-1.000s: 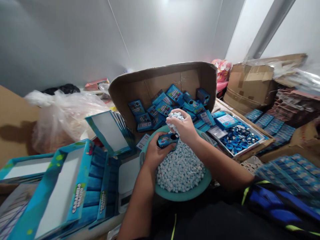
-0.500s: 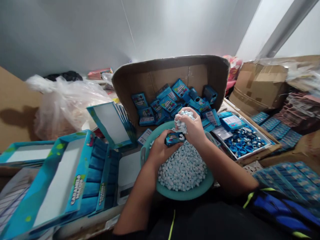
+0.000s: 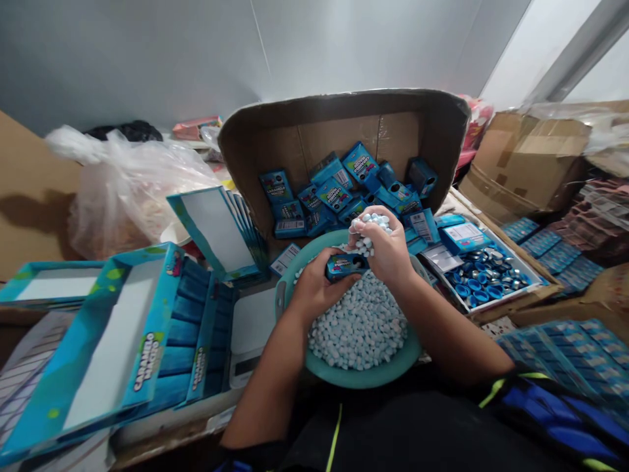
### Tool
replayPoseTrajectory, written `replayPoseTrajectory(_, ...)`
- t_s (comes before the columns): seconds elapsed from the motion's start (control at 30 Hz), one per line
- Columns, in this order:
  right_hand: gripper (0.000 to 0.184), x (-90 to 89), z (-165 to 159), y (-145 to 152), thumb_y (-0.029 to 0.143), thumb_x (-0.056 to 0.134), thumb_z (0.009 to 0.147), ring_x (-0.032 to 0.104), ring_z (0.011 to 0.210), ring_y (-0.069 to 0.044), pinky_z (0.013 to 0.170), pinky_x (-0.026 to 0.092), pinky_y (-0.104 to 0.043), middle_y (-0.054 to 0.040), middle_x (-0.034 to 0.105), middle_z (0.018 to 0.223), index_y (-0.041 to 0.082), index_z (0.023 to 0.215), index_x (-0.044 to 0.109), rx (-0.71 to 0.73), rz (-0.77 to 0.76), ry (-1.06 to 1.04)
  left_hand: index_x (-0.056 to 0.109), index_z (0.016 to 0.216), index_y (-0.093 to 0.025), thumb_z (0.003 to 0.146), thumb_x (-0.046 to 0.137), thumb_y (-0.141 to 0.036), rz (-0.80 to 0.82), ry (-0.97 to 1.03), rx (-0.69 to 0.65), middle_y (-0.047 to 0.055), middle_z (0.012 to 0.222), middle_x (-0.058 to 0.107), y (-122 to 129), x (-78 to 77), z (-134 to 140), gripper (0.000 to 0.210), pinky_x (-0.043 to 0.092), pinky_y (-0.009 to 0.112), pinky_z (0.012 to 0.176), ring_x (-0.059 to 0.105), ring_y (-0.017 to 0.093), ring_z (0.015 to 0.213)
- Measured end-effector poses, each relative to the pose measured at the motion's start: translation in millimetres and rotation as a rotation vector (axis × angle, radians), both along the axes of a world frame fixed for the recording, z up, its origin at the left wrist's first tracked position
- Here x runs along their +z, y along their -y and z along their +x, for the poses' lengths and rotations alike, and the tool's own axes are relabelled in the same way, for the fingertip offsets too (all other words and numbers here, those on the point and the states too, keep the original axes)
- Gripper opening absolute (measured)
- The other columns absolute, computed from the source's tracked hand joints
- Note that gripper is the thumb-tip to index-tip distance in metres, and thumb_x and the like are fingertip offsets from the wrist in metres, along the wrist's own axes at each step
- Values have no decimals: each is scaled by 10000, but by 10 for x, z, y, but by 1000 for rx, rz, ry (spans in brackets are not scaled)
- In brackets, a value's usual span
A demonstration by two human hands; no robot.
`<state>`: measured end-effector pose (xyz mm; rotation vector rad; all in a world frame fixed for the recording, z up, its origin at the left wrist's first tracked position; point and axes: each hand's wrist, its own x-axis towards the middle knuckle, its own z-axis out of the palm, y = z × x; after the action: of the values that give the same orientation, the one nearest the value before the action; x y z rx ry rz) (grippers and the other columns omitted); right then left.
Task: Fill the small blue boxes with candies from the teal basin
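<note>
A small blue box (image 3: 344,265) is being gripped between the fingers and thumb of the left hand (image 3: 314,285), and it is being held above a green basin (image 3: 361,379). A heaped handful of pale pellets (image 3: 373,227) is being clutched in the curled right hand (image 3: 388,249), just beside the box's right end. More pellets of the same kind are being contained in the basin below. Behind it, a jumble of similar blue packs (image 3: 334,195) is being enclosed by a tilted cardboard carton (image 3: 339,115). To the right, blue and silver pieces (image 3: 486,278) are being held in a white-lined tray (image 3: 514,296). To the left, a white scale (image 3: 253,321) is being flanked by display boxes (image 3: 147,357), in which blue packets are being kept in a row.
</note>
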<state>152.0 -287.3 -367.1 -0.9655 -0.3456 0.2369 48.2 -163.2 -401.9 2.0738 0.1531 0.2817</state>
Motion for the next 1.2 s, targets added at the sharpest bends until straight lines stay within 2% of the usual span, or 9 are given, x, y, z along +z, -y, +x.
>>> replayPoseTrajectory(0.37,185,-49,5,8,277,807,744,629,558,-132,553,563,-280,50,656,688,229,807,640,21,-2,-6,634,1192,-221,818,818,-495,-81,14,-1,37,1049,761,7,-3,17,499,588,332,772,730,216,904)
replayPoseTrajectory(0.67,219,-71,-9,2,298,828,748,640,606,-142,582,581,-299,40,669,750,237,822,630,45,6,11,626,1218,-239,806,833,-528,-97,-7,8,27,1048,752,-29,-101,26,544,572,336,757,716,207,868)
replayPoseTrajectory(0.83,218,-81,-16,-4,300,840,737,641,599,-138,588,576,-297,41,677,743,231,782,638,34,-2,15,613,1230,-233,818,828,-514,-125,0,-10,25,1079,743,-26,-99,15,544,569,340,811,706,211,928)
replayPoseTrajectory(1.0,177,-112,4,1,293,819,770,647,616,-144,613,552,-296,41,683,732,238,786,652,41,-7,46,613,1234,-224,826,823,-499,-112,-4,-13,18,1065,740,-34,-85,33,535,546,324,796,691,195,896)
replayPoseTrajectory(1.1,149,-74,-51,59,298,795,766,630,617,-149,623,523,-299,37,675,709,235,760,660,-8,-96,95,620,1239,-226,816,827,-493,-144,7,-29,25,1081,746,9,-41,-9,542,545,324,830,707,206,947)
replayPoseTrajectory(1.2,128,-6,-171,153,330,736,785,619,628,-184,655,506,-351,14,664,670,243,708,683,-132,-304,229,619,1240,-204,821,823,-501,-133,1,-63,48,1087,746,103,15,-104,553,542,323,849,716,227,995)
